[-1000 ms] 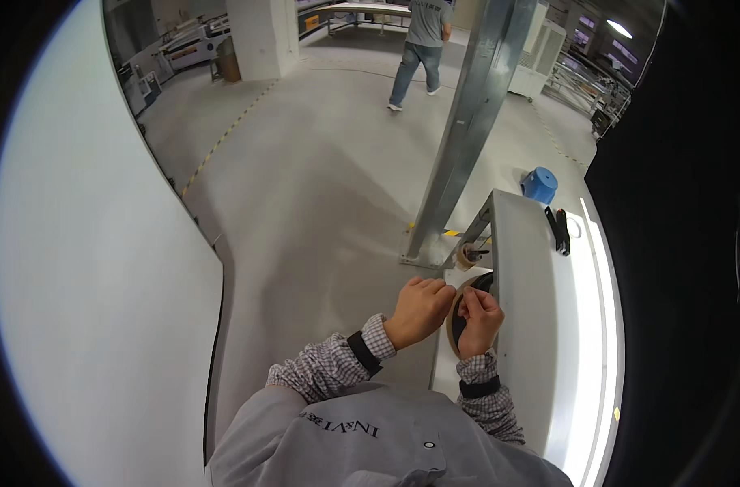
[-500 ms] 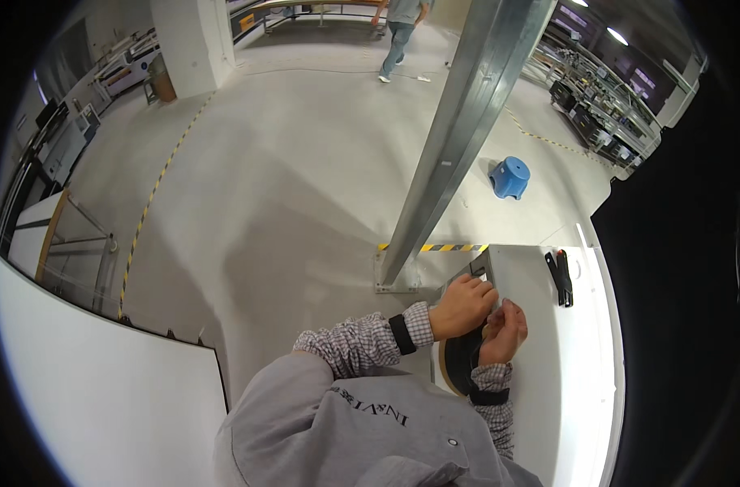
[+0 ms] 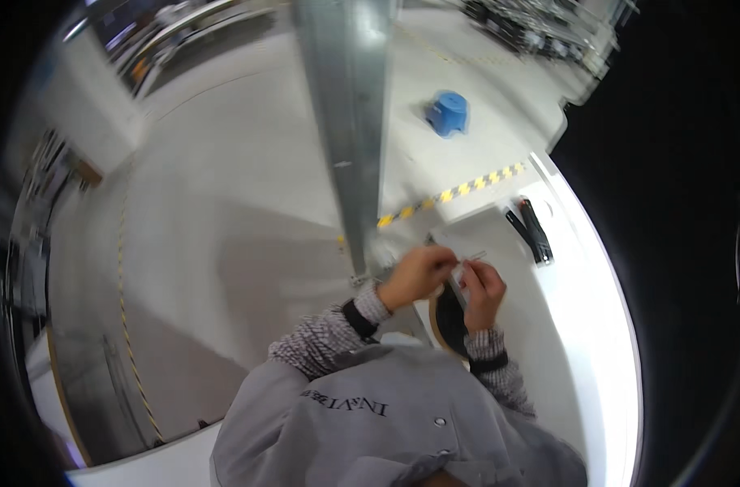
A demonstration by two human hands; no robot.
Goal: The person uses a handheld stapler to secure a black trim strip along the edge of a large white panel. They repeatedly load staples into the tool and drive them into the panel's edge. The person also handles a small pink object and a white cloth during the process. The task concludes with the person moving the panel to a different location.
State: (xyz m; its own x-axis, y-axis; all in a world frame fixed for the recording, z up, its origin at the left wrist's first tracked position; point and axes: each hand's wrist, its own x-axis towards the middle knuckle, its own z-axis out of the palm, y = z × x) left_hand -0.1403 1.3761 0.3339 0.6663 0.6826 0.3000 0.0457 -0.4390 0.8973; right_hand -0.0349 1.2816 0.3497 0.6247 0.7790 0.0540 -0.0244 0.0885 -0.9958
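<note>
In front of my body my left hand (image 3: 421,276) and my right hand (image 3: 484,296) are held close together, fingertips almost meeting. Both are closed in a pinch. A small thin pale strip (image 3: 476,256) sticks out at the fingertips of my right hand. Whatever the left fingertips hold is too small to make out. Just below the hands, partly covered by them, is a dark round roll (image 3: 449,318) with a tan rim, at the edge of the white table (image 3: 540,333).
Two black slim-handled tools (image 3: 532,233) lie on the table beyond my right hand. A grey metal post (image 3: 346,122) rises from the floor ahead. Farther off stand a blue stool (image 3: 448,114) and yellow-black floor tape (image 3: 455,195). Blurred equipment lines the back.
The view has swung right and is blurred. My hands are a little further apart, and a thin pale strip now shows between them. The walking person is out of sight.
</note>
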